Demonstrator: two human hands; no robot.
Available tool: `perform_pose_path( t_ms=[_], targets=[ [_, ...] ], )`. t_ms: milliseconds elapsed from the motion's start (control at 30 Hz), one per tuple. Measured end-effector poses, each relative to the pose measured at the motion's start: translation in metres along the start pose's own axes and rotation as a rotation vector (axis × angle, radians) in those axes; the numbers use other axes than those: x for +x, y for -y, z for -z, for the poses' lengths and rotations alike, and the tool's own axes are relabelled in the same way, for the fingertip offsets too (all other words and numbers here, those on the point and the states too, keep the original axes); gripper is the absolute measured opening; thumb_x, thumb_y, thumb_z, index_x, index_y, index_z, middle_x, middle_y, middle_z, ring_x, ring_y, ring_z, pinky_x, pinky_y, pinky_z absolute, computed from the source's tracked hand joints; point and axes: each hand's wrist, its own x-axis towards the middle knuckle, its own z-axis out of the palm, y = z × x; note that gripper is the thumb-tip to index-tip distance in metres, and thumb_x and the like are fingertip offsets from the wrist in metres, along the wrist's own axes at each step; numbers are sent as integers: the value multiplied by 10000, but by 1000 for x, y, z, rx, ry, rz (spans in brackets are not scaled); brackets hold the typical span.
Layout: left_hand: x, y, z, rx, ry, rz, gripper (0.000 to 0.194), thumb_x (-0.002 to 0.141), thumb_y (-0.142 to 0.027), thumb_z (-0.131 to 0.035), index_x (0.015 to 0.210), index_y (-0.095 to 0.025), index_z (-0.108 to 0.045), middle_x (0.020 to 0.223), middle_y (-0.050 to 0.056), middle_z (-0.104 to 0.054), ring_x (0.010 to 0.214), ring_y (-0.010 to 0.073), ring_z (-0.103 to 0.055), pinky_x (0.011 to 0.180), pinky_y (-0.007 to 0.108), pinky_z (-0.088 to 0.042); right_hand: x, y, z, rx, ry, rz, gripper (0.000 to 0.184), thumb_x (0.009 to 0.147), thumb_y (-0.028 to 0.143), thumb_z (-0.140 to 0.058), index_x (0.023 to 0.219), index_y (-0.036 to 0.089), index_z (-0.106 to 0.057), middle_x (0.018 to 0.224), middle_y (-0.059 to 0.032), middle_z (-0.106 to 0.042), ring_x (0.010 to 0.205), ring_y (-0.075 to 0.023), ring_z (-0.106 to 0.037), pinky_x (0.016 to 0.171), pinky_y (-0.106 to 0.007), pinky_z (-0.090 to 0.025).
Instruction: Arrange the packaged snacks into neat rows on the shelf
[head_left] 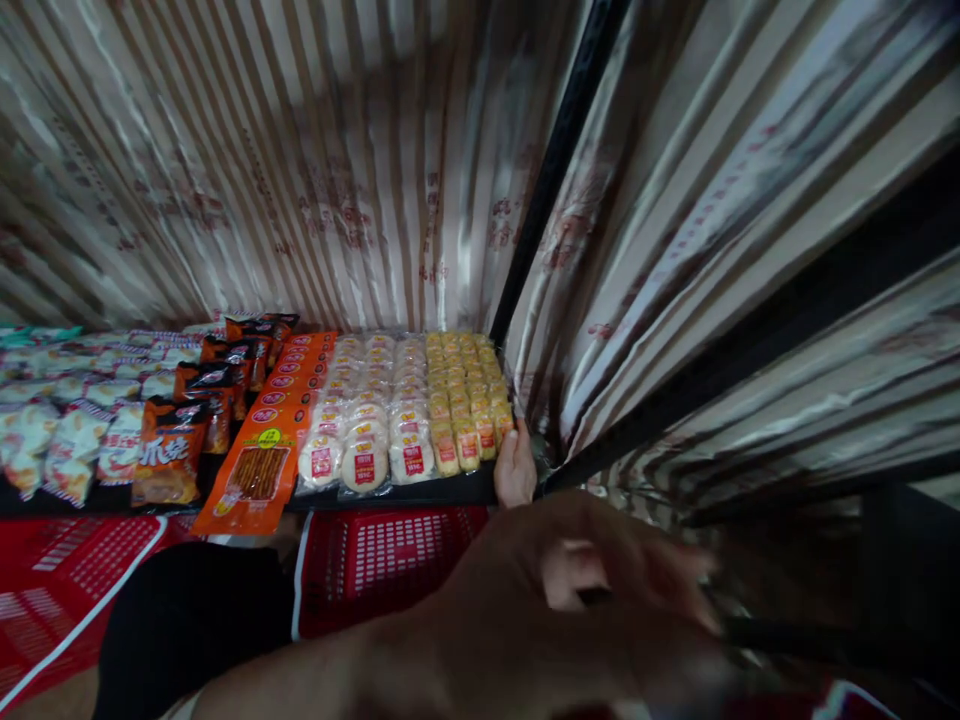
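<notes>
My right hand rests against the right end of a row of small yellow-wrapped snack packs. Its fingers lie along their side, and its forearm is hidden behind my other arm. Reaching in from the lower left, my left hand is close to the camera, dark and blurred. I cannot make out anything in its fingers. Left of the yellow packs stand rows of clear-wrapped round white crackers, then a long orange snack packet. Orange-and-black snack bags and white snack bags fill the shelf's left part.
The goods sit on a black shelf. Below it are red plastic baskets with white rims. Pleated, printed curtain sheeting hangs behind. A black upright post and a slanting black bar frame the right side.
</notes>
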Motion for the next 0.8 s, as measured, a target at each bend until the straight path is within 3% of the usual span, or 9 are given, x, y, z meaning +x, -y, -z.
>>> perform_pose_path(
  t_ms=[67, 133, 233, 333, 467, 800],
  targets=[
    [25, 12, 12, 234, -119, -78, 146, 791, -228, -660, 770, -191, -521, 868, 25, -617, 856, 168, -601, 787, 318, -491, -2, -1, 1, -2, -7, 7, 679, 926, 517, -166, 1394, 55, -333, 1422, -197, -389, 1321, -264, -349, 1088, -426, -268],
    [42, 34, 28, 614, -224, -190, 197, 750, -130, -661, 695, -193, -482, 824, 22, -616, 854, 188, -595, 810, 355, -493, -1, -3, 1, -1, 2, 24, 670, 923, 521, -171, 1385, 74, -358, 1419, -183, -400, 1318, -249, -359, 1091, -429, -269],
    [56, 71, 56, 1093, -182, -251, 167, 758, -96, -647, 722, -195, -517, 959, 58, -647, 1076, 240, -561, 946, 424, -464, 1, -6, 3, 10, 25, 53, 676, 922, 514, -148, 1340, 60, -424, 1392, -184, -437, 1308, -235, -380, 1097, -423, -266],
    [63, 99, 83, 1387, -167, -277, 130, 749, -92, -667, 808, -156, -570, 1217, 154, -588, 1282, 299, -423, 1040, 482, -403, 3, -8, 2, 31, 14, 50, 673, 930, 499, -130, 1326, 57, -446, 1380, -180, -455, 1309, -229, -385, 1098, -424, -267],
    [70, 120, 104, 1524, -171, -251, 339, 728, -66, -684, 1045, -100, -569, 1322, 216, -504, 1317, 314, -369, 1045, 496, -408, 4, -10, 0, 58, -11, 35, 674, 929, 515, -143, 1348, 70, -426, 1411, -169, -420, 1333, -226, -351, 1107, -424, -255],
    [71, 131, 114, 1587, -136, -249, 394, 752, -11, -621, 1130, -88, -538, 1328, 205, -504, 1318, 298, -362, 1047, 461, -416, 3, -9, -2, 16, 27, 29, 710, 922, 524, -122, 1344, 46, -433, 1402, -176, -430, 1327, -231, -362, 1110, -420, -253]
  ],
)
